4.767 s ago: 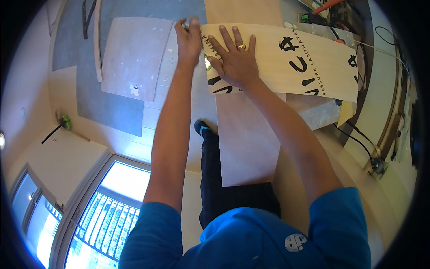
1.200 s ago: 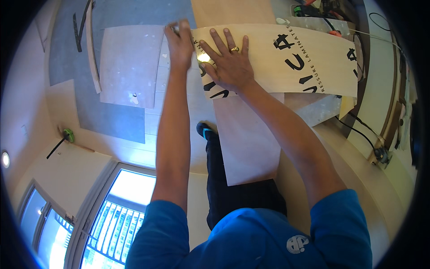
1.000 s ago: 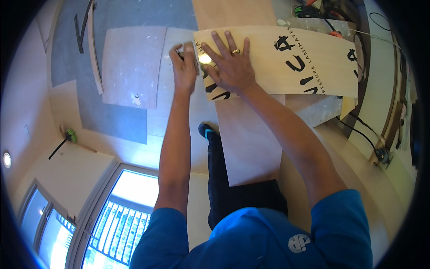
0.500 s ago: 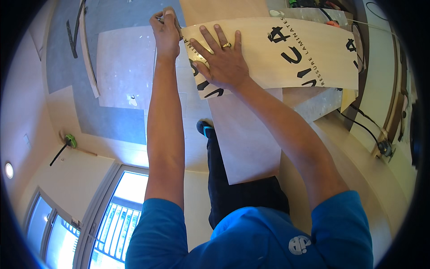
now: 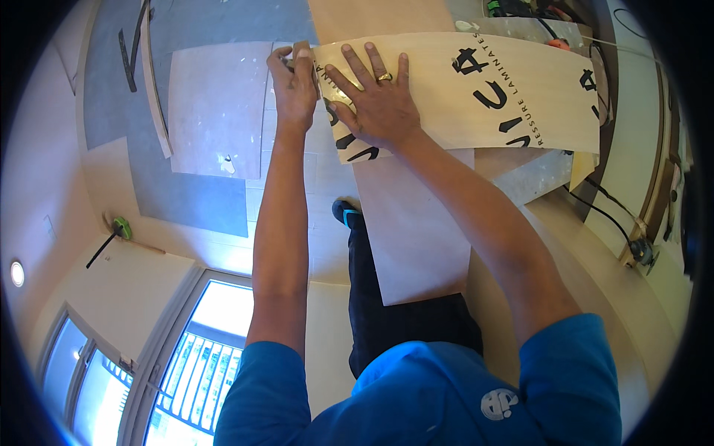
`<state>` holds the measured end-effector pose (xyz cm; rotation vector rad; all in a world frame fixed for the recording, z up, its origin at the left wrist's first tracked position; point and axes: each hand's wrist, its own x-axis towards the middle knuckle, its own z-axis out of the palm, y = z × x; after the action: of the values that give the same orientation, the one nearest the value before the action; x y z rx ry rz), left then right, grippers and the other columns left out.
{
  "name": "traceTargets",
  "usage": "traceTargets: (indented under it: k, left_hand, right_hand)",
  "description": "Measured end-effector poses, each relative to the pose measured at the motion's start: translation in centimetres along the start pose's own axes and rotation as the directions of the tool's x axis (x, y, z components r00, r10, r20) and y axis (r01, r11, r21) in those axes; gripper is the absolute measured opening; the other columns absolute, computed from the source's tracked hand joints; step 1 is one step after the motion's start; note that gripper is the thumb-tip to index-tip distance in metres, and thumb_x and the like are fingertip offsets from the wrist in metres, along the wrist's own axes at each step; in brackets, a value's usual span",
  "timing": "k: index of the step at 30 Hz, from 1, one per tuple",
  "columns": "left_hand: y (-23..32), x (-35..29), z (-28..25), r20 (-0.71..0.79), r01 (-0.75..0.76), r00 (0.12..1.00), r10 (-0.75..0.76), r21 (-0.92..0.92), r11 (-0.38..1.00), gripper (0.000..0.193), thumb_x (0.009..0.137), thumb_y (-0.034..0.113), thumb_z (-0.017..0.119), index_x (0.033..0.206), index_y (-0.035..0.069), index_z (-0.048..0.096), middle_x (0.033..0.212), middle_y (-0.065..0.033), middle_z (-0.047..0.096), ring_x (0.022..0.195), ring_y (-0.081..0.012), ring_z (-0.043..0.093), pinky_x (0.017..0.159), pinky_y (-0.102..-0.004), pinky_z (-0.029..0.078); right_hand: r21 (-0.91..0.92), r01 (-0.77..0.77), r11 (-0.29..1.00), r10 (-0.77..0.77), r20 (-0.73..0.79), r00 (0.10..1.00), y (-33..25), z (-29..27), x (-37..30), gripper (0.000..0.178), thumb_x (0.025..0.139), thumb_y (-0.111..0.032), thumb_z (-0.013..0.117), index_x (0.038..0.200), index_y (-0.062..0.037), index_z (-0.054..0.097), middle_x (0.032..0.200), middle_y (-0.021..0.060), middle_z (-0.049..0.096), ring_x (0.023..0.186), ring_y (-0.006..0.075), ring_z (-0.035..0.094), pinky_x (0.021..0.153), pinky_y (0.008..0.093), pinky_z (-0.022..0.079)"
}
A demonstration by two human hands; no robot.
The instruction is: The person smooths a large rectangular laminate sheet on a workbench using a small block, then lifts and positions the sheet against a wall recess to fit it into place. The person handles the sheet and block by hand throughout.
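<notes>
A long cream laminate sheet (image 5: 435, 93) with black lettering lies across in front of me, its short left edge nearest my left hand. My right hand (image 5: 381, 104), a ring on one finger, rests flat on the sheet near that edge with its fingers spread. Closed around a small brown block (image 5: 313, 65), my left hand (image 5: 295, 93) holds it upright against the sheet's left edge. The fingers hide much of the block, and its working face cannot be made out.
Under the sheet, a plain pale panel (image 5: 416, 223) reaches toward my lap. Another pale board (image 5: 216, 104) lies on the floor at left, beside thin strips (image 5: 154, 89). Cables and a power tool (image 5: 641, 249) are at right. A glass door (image 5: 201, 364) stands at lower left.
My left hand has slid toward me along the sheet's left edge, still gripping the brown block. The right hand stays flat in place on the sheet. The whole view has shifted slightly.
</notes>
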<state>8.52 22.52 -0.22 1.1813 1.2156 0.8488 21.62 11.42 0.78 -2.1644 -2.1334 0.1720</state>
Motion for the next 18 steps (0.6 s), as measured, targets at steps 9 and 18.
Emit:
traceTargets:
  k: [9,18]
  left_hand:
    - [-0.3,-0.2,-0.3,-0.025,0.037,0.999,-0.037,0.02,0.999,0.072,0.102,0.052,0.062,0.141,-0.004,0.041,0.123,-0.0169,0.057,0.104,-0.0214,0.059,0.088,-0.0345,0.054]
    - [-1.1,-0.4,-0.4,-0.03,0.007,1.0,-0.006,0.061,0.998,0.066,0.104,0.048,0.061,0.138,-0.005,0.043,0.122,-0.0163,0.057,0.107,-0.0204,0.058,0.092,-0.0341,0.052]
  right_hand:
    - [0.012,-0.002,1.0,0.002,0.019,1.0,-0.2,-0.1,0.0,0.061,0.107,-0.058,0.037,0.164,-0.0357,0.037,0.178,0.0027,0.017,0.164,0.0322,0.009,0.123,0.0766,0.004]
    - [0.0,0.011,1.0,-0.011,-0.013,1.0,0.1,-0.3,0.3,0.06,0.107,-0.058,0.039,0.162,-0.034,0.041,0.177,0.0034,0.019,0.164,0.0321,0.009,0.121,0.0782,0.008]
